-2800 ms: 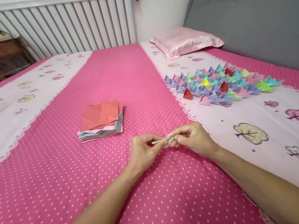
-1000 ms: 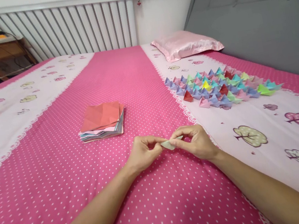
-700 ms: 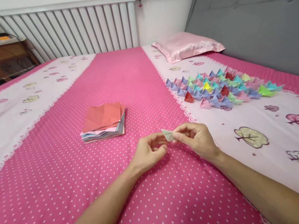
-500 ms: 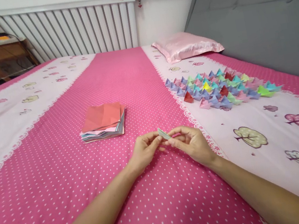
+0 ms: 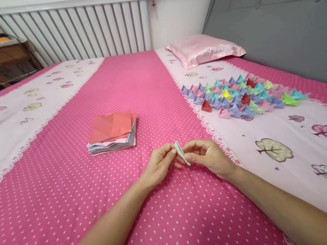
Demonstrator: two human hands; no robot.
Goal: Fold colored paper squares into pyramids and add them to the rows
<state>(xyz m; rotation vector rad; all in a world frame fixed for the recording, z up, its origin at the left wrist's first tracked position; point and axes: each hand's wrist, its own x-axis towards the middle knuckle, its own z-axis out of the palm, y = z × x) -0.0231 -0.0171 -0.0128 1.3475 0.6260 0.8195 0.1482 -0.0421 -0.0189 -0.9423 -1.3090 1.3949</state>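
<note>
One folded paper [image 5: 179, 151] sits tilted in your left grip's [image 5: 159, 163] pinch above the bed [image 5: 135, 81]; your right grip [image 5: 209, 157] touches its lower end, likely to steady it, though its closure is unclear. Beyond left, the stack [image 5: 111, 126] lies handy; boats [image 5: 245, 99] stand right, seemingly out of your way.

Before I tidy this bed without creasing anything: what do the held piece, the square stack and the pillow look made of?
Held piece: probably matte pale-green paper, given its thin folded edges.
Stack: likely matte paper too; fold lines cross the red top sheet, and thin layered edges show below.
Pillow: apparently satin-like fabric, from its glossy highlights; fibre unclear.
</note>
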